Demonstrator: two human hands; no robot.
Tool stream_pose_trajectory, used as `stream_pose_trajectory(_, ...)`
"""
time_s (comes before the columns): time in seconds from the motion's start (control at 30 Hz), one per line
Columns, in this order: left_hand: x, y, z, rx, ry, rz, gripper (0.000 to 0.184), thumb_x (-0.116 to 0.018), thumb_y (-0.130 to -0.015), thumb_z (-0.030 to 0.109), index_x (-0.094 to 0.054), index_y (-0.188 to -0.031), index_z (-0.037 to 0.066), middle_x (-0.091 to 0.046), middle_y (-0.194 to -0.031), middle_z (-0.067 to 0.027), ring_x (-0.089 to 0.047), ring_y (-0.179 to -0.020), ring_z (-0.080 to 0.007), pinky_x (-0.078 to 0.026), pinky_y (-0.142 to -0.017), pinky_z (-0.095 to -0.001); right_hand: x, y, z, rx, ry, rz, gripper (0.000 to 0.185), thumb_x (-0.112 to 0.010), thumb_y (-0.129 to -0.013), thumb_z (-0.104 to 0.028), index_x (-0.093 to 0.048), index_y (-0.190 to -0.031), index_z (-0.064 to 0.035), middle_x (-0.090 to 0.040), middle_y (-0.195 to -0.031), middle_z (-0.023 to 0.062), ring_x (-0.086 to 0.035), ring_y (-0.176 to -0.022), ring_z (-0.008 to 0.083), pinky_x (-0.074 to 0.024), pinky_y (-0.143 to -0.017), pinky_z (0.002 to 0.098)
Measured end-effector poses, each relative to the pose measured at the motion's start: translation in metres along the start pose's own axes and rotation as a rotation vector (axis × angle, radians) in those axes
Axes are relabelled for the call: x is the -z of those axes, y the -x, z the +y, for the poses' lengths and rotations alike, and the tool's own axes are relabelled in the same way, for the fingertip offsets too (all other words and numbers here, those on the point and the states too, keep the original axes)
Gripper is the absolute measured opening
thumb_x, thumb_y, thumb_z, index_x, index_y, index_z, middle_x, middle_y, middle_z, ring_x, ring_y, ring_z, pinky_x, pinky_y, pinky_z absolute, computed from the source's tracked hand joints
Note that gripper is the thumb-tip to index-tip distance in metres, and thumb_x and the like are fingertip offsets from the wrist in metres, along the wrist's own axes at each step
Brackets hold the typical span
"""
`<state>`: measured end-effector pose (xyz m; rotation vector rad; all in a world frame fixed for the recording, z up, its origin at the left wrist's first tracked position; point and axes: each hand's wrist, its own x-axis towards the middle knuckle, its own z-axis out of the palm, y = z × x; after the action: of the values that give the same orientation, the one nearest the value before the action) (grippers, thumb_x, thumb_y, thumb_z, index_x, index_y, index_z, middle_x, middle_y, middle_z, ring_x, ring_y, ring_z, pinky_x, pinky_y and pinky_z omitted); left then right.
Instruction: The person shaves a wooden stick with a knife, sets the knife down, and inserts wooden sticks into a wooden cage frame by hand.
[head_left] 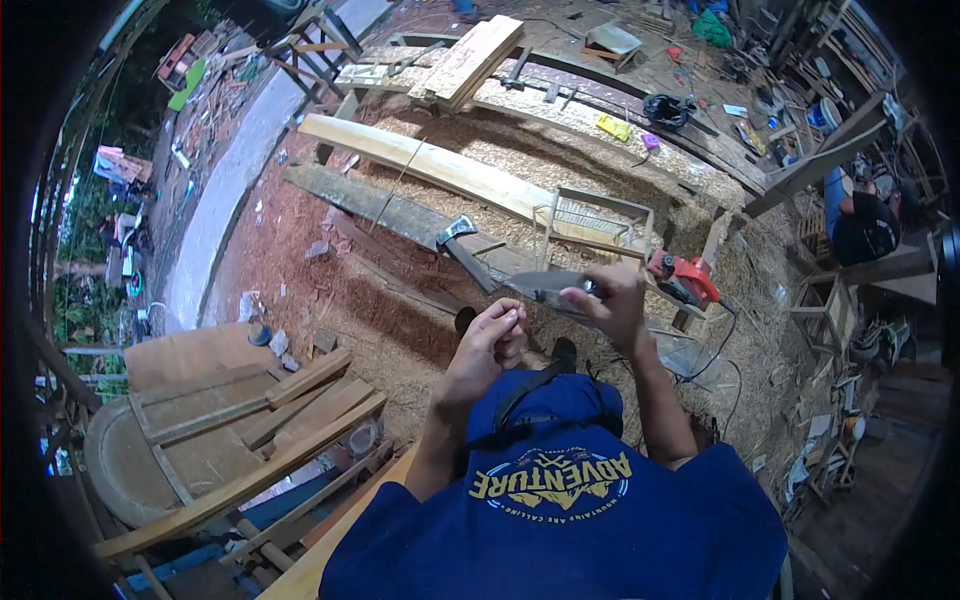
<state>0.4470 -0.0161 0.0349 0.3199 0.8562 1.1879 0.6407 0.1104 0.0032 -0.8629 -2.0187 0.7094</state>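
My right hand [618, 298] is closed around the handle of a knife [545, 282], its broad grey blade pointing left. The grip hides most of the handle. Just below the blade's tip, my left hand [490, 343] is closed in a pinch in front of my chest. Something tiny and pale may show at its fingertips, too small to name. Beyond both hands, a hatchet [458, 230] rests on a weathered grey plank [350, 195]. A wire-and-wood rack [597, 222] stands behind my right hand, and a red power tool [685, 277] with a cord sits to its right.
A long pale board [430, 162] lies past the grey plank, over wood shavings. Farther back, stacked timbers [470, 60] rest across a bench. Wooden pieces [320, 400] crowd the lower left. A person [865, 225] is at the right edge. A concrete strip [225, 190] runs along the left.
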Motion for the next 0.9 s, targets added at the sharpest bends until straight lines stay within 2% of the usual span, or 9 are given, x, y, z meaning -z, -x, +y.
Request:
stream_pose_trajectory(0.23, 0.055, 0.010, 0.040, -0.032, -0.063, 0.019, 0.012, -0.050, -0.101, 0.022, -0.052, -0.102, 0.010, -0.040, -0.072, 0.0065, -0.034, -0.059, -0.0044, -0.027, -0.050, -0.0225, -0.077, -0.031, -0.041, 0.148, 0.103, -0.241, 0.046, -0.078, -0.075, -0.049, -0.061, -0.065, -0.0084, -0.055, -0.055, 0.0080, -0.055, -0.051, 0.0265, -0.0401, -0.051, 0.0366)
stream_pose_trajectory(0.33, 0.099, 0.016, 0.069, 0.004, -0.092, 0.012, 0.012, -0.051, -0.101, 0.022, -0.051, -0.102, 0.010, -0.040, -0.072, 0.0061, -0.034, -0.058, -0.0046, -0.027, -0.050, -0.0222, -0.117, -0.055, -0.049, 0.131, 0.090, -0.157, 0.048, -0.077, -0.077, -0.051, -0.060, -0.064, -0.0081, -0.053, -0.054, 0.0072, -0.054, -0.051, 0.0244, -0.0396, -0.052, 0.0361)
stream_pose_trajectory(0.43, 0.147, 0.023, 0.106, 0.027, -0.059, 0.015, 0.011, -0.051, -0.101, 0.022, -0.051, -0.102, 0.010, -0.040, -0.072, 0.0060, -0.035, -0.058, -0.0047, -0.029, -0.050, -0.0216, -0.158, -0.081, -0.038, -0.291, 0.172, -0.141, 0.047, -0.074, -0.082, -0.050, -0.064, -0.071, -0.0051, -0.050, -0.053, 0.0069, -0.051, -0.050, 0.0239, -0.0371, -0.052, 0.0378)
stream_pose_trajectory(0.63, 0.272, 0.021, 0.167, -0.252, -0.096, 0.373, 0.019, -0.049, -0.104, 0.030, -0.053, -0.097, 0.013, -0.039, -0.069, 0.0060, -0.034, -0.052, -0.0025, -0.026, -0.043, -0.0200, -0.246, -0.115, -0.040, -0.624, 0.263, -0.067, 0.051, -0.063, -0.091, -0.051, -0.064, -0.082, -0.0011, -0.058, -0.062, 0.0151, -0.056, -0.057, 0.0276, -0.0415, -0.057, 0.0403)
stream_pose_trajectory(0.67, 0.297, 0.020, 0.174, -0.320, -0.093, 0.408, 0.023, -0.049, -0.104, 0.034, -0.052, -0.093, 0.014, -0.036, -0.064, 0.0075, -0.031, -0.048, -0.0025, -0.023, -0.041, -0.0200, -0.261, -0.117, -0.042, -0.684, 0.244, -0.164, 0.047, -0.065, -0.090, -0.048, -0.067, -0.091, -0.0009, -0.060, -0.065, 0.0163, -0.058, -0.061, 0.0305, -0.0444, -0.061, 0.0423)
stream_pose_trajectory(0.7, 0.311, 0.021, 0.188, -0.285, -0.024, 0.521, 0.024, -0.050, -0.103, 0.035, -0.051, -0.089, 0.015, -0.031, -0.061, 0.0087, -0.027, -0.047, -0.0022, -0.021, -0.042, -0.0204, -0.281, -0.109, -0.030, -0.632, 0.275, -0.186, 0.044, -0.067, -0.089, -0.045, -0.067, -0.093, -0.0004, -0.061, -0.067, 0.0168, -0.059, -0.063, 0.0314, -0.0451, -0.062, 0.0423)
stream_pose_trajectory(0.77, 0.341, 0.027, 0.211, -0.300, 0.036, 0.527, 0.027, -0.051, -0.103, 0.037, -0.050, -0.086, 0.016, -0.028, -0.060, 0.0089, -0.024, -0.047, -0.0027, -0.020, -0.042, -0.0208, -0.323, -0.088, -0.001, -0.534, 0.328, -0.233, 0.040, -0.070, -0.088, -0.038, -0.067, -0.097, 0.0004, -0.062, -0.071, 0.0178, -0.062, -0.067, 0.0332, -0.0466, -0.065, 0.0425)
stream_pose_trajectory(0.8, 0.355, 0.030, 0.220, -0.298, 0.045, 0.532, 0.028, -0.052, -0.102, 0.039, -0.050, -0.085, 0.016, -0.029, -0.059, 0.0091, -0.025, -0.047, -0.0018, -0.020, -0.042, -0.0205, -0.334, -0.093, -0.015, -0.520, 0.206, -0.233, 0.033, -0.073, -0.085, -0.027, -0.066, -0.098, 0.0025, -0.065, -0.080, 0.0199, -0.063, -0.076, 0.0344, -0.0480, -0.070, 0.0428)
stream_pose_trajectory(0.9, 0.385, 0.027, 0.242, -0.323, -0.003, 0.578, 0.031, -0.054, -0.101, 0.042, -0.051, -0.084, 0.016, -0.030, -0.059, 0.0098, -0.027, -0.049, 0.0001, -0.020, -0.042, -0.0198, -0.374, -0.091, -0.020, -0.508, 0.132, -0.274, 0.030, -0.074, -0.083, -0.020, -0.066, -0.100, 0.0037, -0.065, -0.088, 0.0213, -0.063, -0.080, 0.0343, -0.0482, -0.073, 0.0424)
